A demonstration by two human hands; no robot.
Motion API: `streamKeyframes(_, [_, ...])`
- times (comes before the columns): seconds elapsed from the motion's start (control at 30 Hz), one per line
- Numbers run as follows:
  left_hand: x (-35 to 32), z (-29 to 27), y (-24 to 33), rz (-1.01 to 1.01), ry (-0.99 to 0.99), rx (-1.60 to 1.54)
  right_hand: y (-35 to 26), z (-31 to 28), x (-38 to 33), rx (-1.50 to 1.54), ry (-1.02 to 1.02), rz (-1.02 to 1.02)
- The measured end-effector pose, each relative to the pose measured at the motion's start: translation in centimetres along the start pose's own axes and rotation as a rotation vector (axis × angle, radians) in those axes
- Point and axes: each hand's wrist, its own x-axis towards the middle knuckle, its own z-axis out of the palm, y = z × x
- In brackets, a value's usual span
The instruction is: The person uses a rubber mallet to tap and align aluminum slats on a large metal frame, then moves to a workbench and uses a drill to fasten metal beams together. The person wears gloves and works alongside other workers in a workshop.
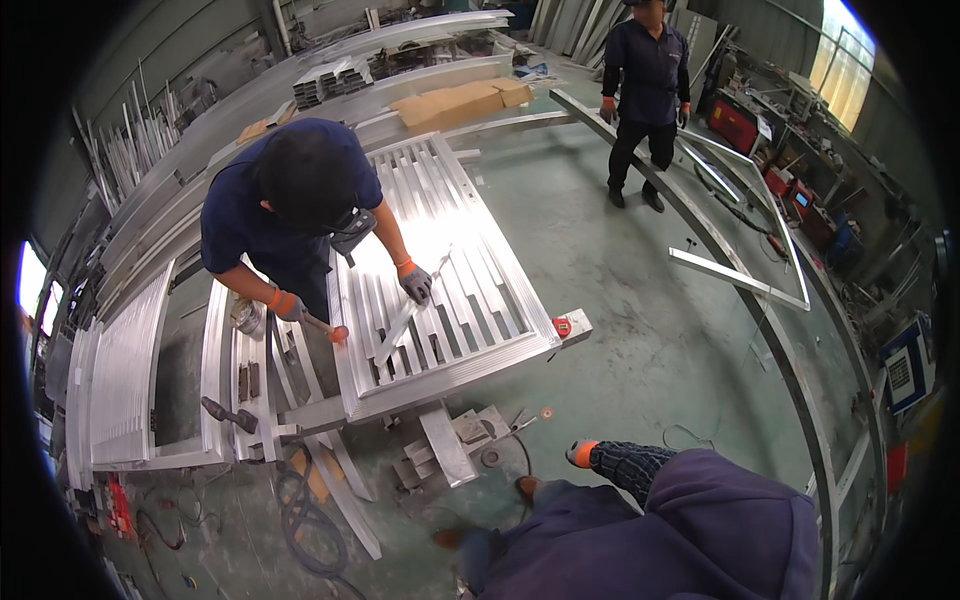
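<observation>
My right hand, in a dark glove with an orange cuff, hangs beside my body above the green floor; it touches nothing that I can see. Its fingers are too small and turned away to read. My left hand is out of view. Nearest to it are loose metal offcuts and a slatted aluminium panel. Over that panel leans a co-worker, one gloved hand at a loose metal strip, the other gripping a mallet with an orange-red head beside the panel's edge.
A dark hammer lies on the frame at left, near another slatted panel. A red tape measure sits by the panel's corner. Hose coils on the floor. A second person stands behind a long metal beam.
</observation>
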Motion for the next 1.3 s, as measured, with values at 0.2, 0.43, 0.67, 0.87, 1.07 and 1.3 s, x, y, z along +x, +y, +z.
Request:
streamKeyframes(0.2, [1.6,-5.7,-3.1,-0.009,-0.045,-0.075,-6.7,3.5,-2.3,-0.020,0.002,-0.045])
streamKeyframes(0.43, [2.0,-16.3,-13.2,-0.102,-0.036,-0.165,-21.6,10.1,-8.7,0.008,-0.042,-0.219])
streamKeyframes(0.67, [-0.8,-23.1,-20.8,-0.360,-0.012,-0.869,-32.5,14.0,-13.5,0.044,-0.091,-0.470])
streamKeyframes(0.87, [-5.2,-21.2,-22.1,-0.126,0.114,-0.439,-33.8,14.5,-10.4,-0.112,-0.223,-0.378])
streamKeyframes(1.07, [-9.2,-19.4,-27.2,0.234,0.246,0.377,-34.6,14.1,-6.9,-0.269,-0.112,-0.355])
streamKeyframes(1.3, [-5.5,-20.0,-20.8,0.306,0.246,0.430,-34.3,11.9,8.2,0.004,-0.178,-0.587])
